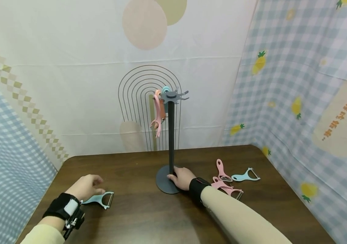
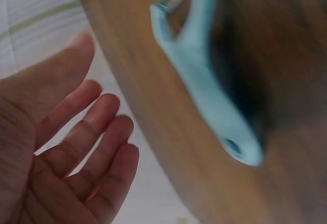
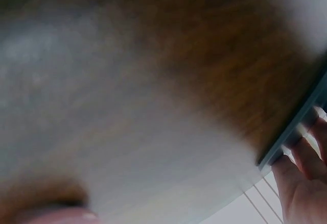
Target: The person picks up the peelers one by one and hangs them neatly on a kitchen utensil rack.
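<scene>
My left hand point(image 1: 85, 187) hovers at the handle end of a light blue peeler point(image 1: 98, 200) on the left of the table. In the left wrist view its fingers bend loosely with nothing held, and the peeler point(image 2: 204, 86) lies apart from them. At the middle, my right hand point(image 1: 185, 178) grips the dark grey stand point(image 1: 171, 135) low on its pole, just above the round base. The right wrist view shows fingertips against a dark edge of the stand point(image 3: 296, 127). Up on the stand's hooks hang a pink peeler point(image 1: 157, 113) and, partly hidden behind it, orange and blue ones.
Several pink peelers point(image 1: 220, 183) lie overlapping right of the stand, partly behind my right forearm. Beside them lies another light blue peeler point(image 1: 246, 175). The brown table point(image 1: 130, 217) is bordered by a white patterned cloth point(image 1: 85, 101) behind and checked cloths at both sides.
</scene>
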